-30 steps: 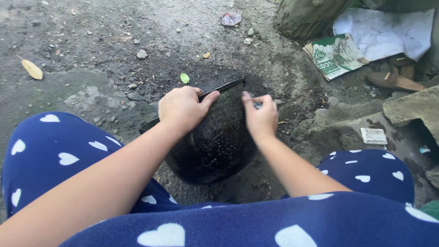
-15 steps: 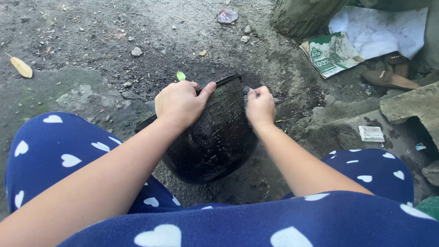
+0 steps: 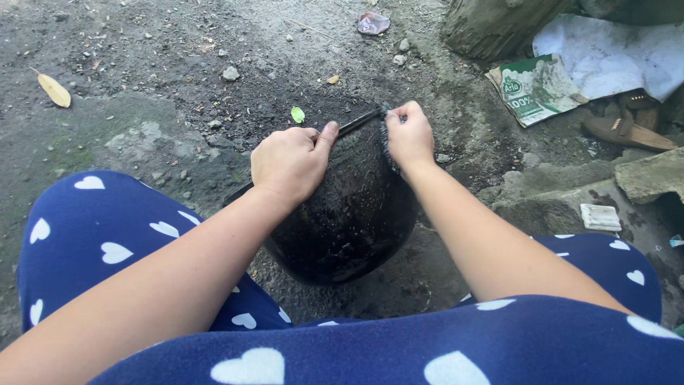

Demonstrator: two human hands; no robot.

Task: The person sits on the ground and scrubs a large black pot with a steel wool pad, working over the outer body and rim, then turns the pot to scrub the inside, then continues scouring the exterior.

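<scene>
A black pot [image 3: 349,214] lies tipped on its side on the dirt ground [image 3: 142,57], its sooty underside up under both sets of fingers. The left hand [image 3: 288,162] lies curled over the rim — thumb stretched along the edge, gripping it. The right hand [image 3: 410,135] is closed around a dark scrubbing pad [image 3: 387,139], pressed against the pot's wall just below the rim. Beyond the left fingertips lies a small green leaf [image 3: 297,114].

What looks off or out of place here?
The pot lies tipped on its side on the bare ground, its outside black with soot. The left hand steadies its rim; the right hand presses a scrubber to it. A torn carton, crumpled paper and a sandal lie strewn nearby.
</scene>
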